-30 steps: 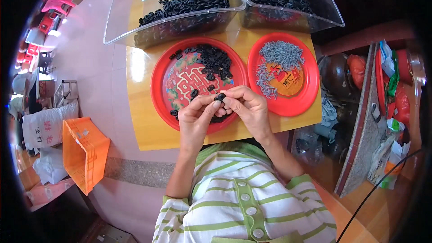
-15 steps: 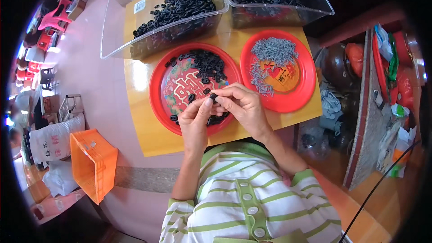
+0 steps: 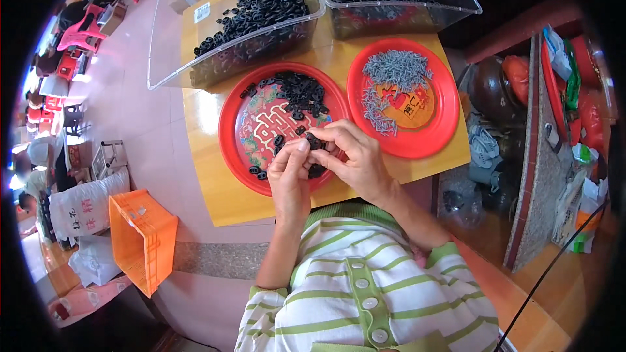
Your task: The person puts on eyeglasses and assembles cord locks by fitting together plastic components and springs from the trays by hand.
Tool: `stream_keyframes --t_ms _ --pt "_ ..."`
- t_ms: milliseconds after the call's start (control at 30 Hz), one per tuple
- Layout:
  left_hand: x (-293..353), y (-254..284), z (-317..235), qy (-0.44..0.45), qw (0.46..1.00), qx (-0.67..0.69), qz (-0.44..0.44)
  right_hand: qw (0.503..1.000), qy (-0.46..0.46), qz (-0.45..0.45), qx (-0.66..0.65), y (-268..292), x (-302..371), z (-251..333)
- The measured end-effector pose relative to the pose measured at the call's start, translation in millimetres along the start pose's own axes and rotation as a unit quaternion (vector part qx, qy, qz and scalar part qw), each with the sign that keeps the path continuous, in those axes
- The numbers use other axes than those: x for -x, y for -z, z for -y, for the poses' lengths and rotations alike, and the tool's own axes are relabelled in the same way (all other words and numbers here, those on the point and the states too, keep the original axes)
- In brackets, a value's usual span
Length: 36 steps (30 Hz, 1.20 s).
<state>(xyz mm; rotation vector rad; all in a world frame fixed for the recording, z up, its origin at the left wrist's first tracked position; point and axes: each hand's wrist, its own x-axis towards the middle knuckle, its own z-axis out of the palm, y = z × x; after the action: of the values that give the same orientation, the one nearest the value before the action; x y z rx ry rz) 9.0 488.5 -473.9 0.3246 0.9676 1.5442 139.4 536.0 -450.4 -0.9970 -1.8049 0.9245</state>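
Over the near right part of a red round tray (image 3: 233,163), my two hands meet at a small black plastic piece (image 3: 313,142). My right hand (image 3: 360,160) pinches it between thumb and forefinger from the right. The closed fingers of my left hand (image 3: 291,176) press against it from the left, thumb on top. Loose black oval pieces (image 3: 301,94) are heaped at the tray's far side, a few lying nearer my fingers. Right of it, a second red tray (image 3: 417,146) bears a pile of small grey screws (image 3: 396,68). Anything tiny between my fingertips is hidden.
Two clear plastic bins (image 3: 176,68) with many black pieces (image 3: 277,6) stand at the yellow table's (image 3: 222,205) far side. An orange crate (image 3: 147,241) is on the floor at left. Shelving with bags and jars (image 3: 492,91) stands at right.
The black piece has turned between my fingertips and shows more of its face. My left hand has shifted slightly right. The whole view has moved a little.
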Motion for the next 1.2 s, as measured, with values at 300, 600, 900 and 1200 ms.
stream_keyframes --t_ms 300,600,900,1200 --pt "-4.4 4.9 -8.1 -0.168 0.952 -0.227 0.117 0.973 -0.103 0.106 -0.177 17.1 -1.6 -6.1" --pt "-0.3 7.2 -7.2 -0.245 0.928 -0.242 0.144 0.949 -0.123 0.132 -0.259 26.3 0.3 5.1" --pt "0.7 11.7 -1.9 -0.267 0.925 -0.227 0.144 0.975 -0.049 0.126 -0.176 27.6 0.8 9.0" --pt "5.1 13.5 1.6 -0.236 0.941 -0.211 0.120 0.969 -0.074 0.137 -0.190 22.9 9.2 9.4"
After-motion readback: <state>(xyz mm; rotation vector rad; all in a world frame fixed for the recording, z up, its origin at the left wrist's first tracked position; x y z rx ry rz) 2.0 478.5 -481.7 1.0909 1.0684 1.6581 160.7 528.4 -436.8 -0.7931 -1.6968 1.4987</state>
